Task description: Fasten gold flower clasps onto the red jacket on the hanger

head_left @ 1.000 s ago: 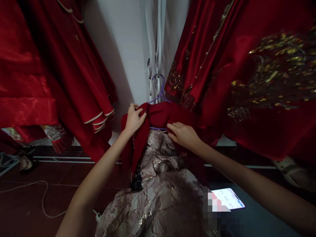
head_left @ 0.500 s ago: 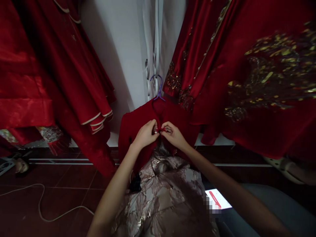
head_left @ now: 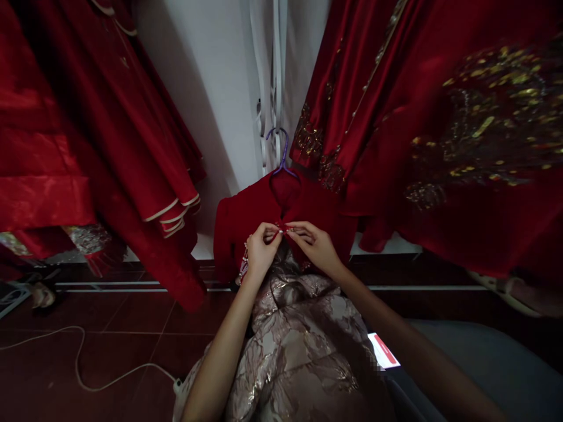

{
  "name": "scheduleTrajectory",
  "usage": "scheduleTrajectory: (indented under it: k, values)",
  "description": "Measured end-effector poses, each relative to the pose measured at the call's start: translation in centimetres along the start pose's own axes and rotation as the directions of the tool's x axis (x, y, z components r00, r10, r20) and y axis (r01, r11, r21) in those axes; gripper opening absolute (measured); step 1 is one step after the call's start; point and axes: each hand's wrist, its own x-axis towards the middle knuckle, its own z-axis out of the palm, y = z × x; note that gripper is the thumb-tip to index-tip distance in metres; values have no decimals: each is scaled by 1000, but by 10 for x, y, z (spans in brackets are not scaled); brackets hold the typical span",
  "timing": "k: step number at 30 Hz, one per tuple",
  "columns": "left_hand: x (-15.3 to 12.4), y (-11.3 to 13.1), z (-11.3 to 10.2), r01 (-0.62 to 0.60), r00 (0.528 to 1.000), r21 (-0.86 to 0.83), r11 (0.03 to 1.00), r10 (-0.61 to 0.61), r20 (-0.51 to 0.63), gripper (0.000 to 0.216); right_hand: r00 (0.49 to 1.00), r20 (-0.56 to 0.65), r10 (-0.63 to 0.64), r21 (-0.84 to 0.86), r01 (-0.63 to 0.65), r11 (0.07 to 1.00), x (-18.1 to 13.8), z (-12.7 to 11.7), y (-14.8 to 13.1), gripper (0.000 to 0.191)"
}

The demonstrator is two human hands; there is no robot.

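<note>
Embroidered gowns (head_left: 440,146): deep red satin worked with gold is seen hanging across the right side.
Piped garments (head_left: 101,146): more red cloth, edged with cream piping, is hung at the left.
Wall (head_left: 211,88): a white strip is left showing between the two groups of hanging clothes.
Floor (head_left: 109,316): dark red tiles are seen below the left garments.
Brocade skirt (head_left: 299,351): pale cloth with a metallic leaf pattern is spread below the hands, under the jacket's hem.
Red jacket (head_left: 241,217): it is hung low at the centre on the hanger, against the wall, just beside the embroidered gowns; its front is held at the neckline.
Left hand (head_left: 259,249): it is closed, the fingertips pinched on the jacket's front edge at a small fastening.
Right hand (head_left: 314,243): it is likewise closed in a pinch on the opposite front edge, its fingertips touching those of the left.
Cable (head_left: 74,363): a white cord is laid in a loop on the floor.
Hanger (head_left: 281,152): a purple hook is seen above the jacket's collar.
Phone (head_left: 385,350): a lit screen is lying just right of the skirt.
</note>
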Motion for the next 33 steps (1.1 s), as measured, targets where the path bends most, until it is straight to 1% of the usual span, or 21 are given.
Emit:
scheduleTrajectory:
  k: [3,5,9,13,15,21,25,28,33]
  values:
    - [1,7,-5,-56,997,121,991,48,65,6,998,-51,-39,-53,36,998,1,3,-4,30]
    - [1,11,-7,-83,993,162,983,67,99,5,995,-68,-78,-95,71,993,2,5,-8,29]
    - [1,15,-9,-88,989,130,988,71,130,9,990,-60,-131,-174,119,978,2,4,-16,28]
    - [2,18,-9,-97,988,146,985,77,132,9,991,-29,-127,-235,117,965,1,0,-21,30]
    - [4,19,-9,-116,985,174,978,91,149,8,994,-21,-110,-231,102,967,1,-2,-21,31]
    - [8,23,-14,-191,965,252,949,134,226,7,996,-24,-86,-144,81,986,2,-3,-18,33]
    - [9,26,-16,-206,958,280,938,135,252,6,998,-5,-69,-134,67,989,3,-4,-19,34]
    - [10,27,-17,-219,954,304,927,138,267,6,998,-15,-68,-136,65,989,3,-4,-20,34]
    - [15,29,-17,-308,929,359,881,197,314,5,996,-17,-90,-114,87,990,7,-5,-18,35]
